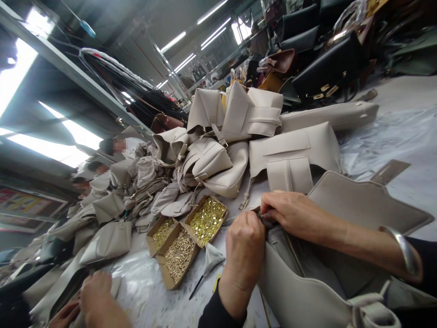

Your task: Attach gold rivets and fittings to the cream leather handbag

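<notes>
A beige handbag lies in front of me with its top open, showing a grey lining and a zip. My left hand is closed around the bag's near upper corner. Fingers bent, my right hand pinches the same corner from the other side, close to the left fingertips. Whatever small part lies between the fingers is hidden. The bag's wide flap is spread out behind my right forearm, which wears a silver bangle.
Left of my hands stand cardboard trays of small gold metal fittings, beside a white cone-shaped pouch. Beige bags are piled beyond. At lower left, a co-worker's hands work on another bag. Black bags stand at the back right.
</notes>
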A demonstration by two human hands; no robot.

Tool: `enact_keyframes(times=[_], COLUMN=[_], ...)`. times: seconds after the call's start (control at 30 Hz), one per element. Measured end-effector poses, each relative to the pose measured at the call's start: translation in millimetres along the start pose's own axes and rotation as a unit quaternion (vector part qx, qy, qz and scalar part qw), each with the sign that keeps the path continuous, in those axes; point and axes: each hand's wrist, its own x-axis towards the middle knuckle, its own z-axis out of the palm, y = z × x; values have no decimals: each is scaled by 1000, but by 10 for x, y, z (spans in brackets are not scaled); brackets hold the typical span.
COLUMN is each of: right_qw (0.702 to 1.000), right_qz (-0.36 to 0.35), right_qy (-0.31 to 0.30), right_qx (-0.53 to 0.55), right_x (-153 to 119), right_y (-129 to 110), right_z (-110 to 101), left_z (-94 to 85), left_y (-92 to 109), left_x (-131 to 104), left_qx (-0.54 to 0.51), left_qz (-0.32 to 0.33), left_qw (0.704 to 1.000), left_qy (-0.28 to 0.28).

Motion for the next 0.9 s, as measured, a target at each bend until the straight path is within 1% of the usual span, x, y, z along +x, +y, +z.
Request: enact_keyframes(times=[0.1,0.17,0.23,0.37,0.5,0.6,0.7,0.8,0.9], right_qw=[1000,999,998,996,996,997,998,999,999], right_qz=[-5,-18,-36,-63,-65,-65,-57,-47,-44], right_qy=[10,24,38,54,54,48,38,25,13], right_qx=[-19,-29,-35,-38,-30,-17,-3,5,18], right_x=[-1,-9,-23,-52,-56,-38,-15,6,21], right_y=[4,26,55,106,149,188,237,296,352], right_z=[23,46,65,81,84,85,82,74,60], left_z=[-6,-1,12,55,108,132,148,182,228], left_y=[-43,-63,-77,-79,-71,-77,-97,-123,-144], left_x=[30,45,52,57,83,132,190,232,254], left_qx=[16,6,-20,-77,-149,-247,-348,-420,-464], left_qz=[24,34,29,-13,-72,-147,-215,-255,-274], left_qw=[999,999,999,997,986,958,911,868,838], left_qy=[-19,-17,-6,14,25,4,-40,-70,-88])
